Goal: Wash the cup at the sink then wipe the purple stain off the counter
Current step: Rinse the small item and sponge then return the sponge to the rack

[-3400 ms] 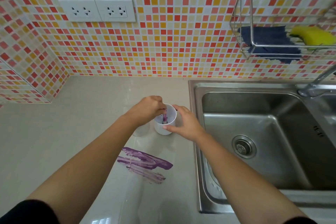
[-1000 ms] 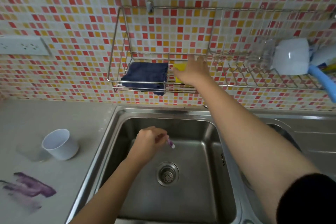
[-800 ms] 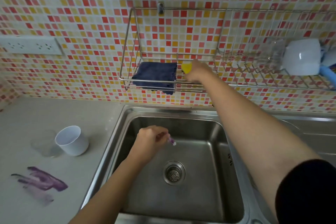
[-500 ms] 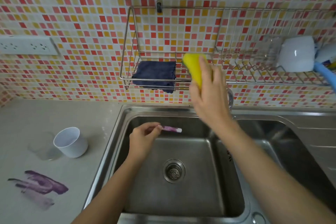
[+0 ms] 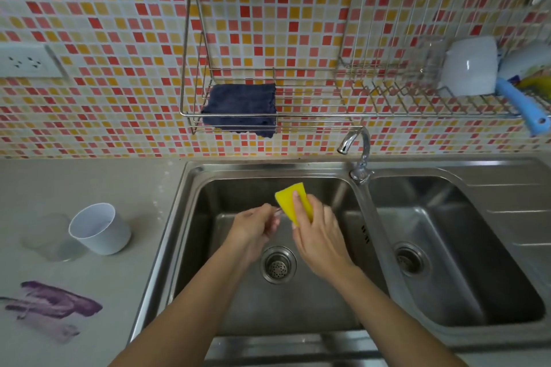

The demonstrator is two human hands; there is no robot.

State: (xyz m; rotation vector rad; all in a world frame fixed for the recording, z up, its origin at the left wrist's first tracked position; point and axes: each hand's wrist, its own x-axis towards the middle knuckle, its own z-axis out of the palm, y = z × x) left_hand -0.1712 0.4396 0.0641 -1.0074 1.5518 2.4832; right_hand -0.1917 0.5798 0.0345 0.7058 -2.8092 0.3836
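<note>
Both hands are held over the left basin of the steel sink (image 5: 190, 202), above its drain (image 5: 278, 266). The right hand (image 5: 320, 235) is closed around a yellow sponge (image 5: 293, 201), fingers across its face. The left hand (image 5: 255, 228) is curled shut on a small slender item whose tip shows just beside the sponge; what it is cannot be told. The white cup (image 5: 100, 229) stands on the desk (image 5: 89, 182) left of the sink, tilted, its mouth open upward, touched by neither hand. The purple stain (image 5: 56, 305) lies on the desk nearer the viewer than the cup, left of the sink. Above the sink, a wire rack (image 5: 268, 113) on the tiled wall carries a dark blue cloth (image 5: 240, 109). The tap (image 5: 357, 155) rises behind the sink's divider.
</note>
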